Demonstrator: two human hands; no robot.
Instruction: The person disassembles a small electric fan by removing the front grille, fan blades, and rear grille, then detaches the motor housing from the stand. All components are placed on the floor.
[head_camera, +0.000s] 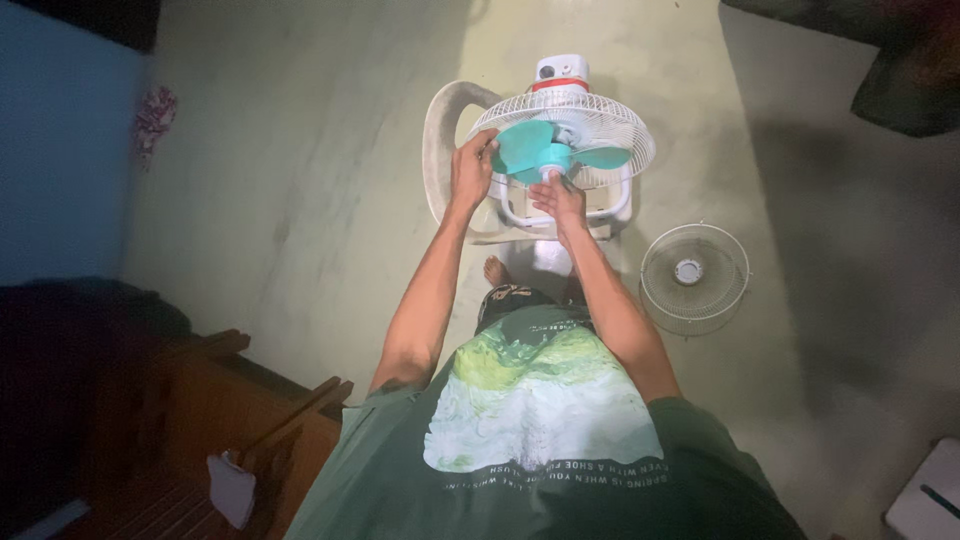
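A white fan with a teal blade (525, 147) lies on a pale plastic chair (440, 150), its rear wire guard (620, 125) facing up. My left hand (470, 170) grips the left side of the guard beside the teal blade. My right hand (557, 196) pinches the teal hub at the blade's middle from below. The fan's white motor housing with a red band (560, 76) sticks out at the far side. My bare foot (494, 270) shows below the chair.
The detached front wire guard (694, 277) lies flat on the greenish floor to the right. A dark wooden chair (250, 400) with a white cloth stands at lower left. A white box (925, 495) sits at lower right; dark fabric (900, 60) is at upper right.
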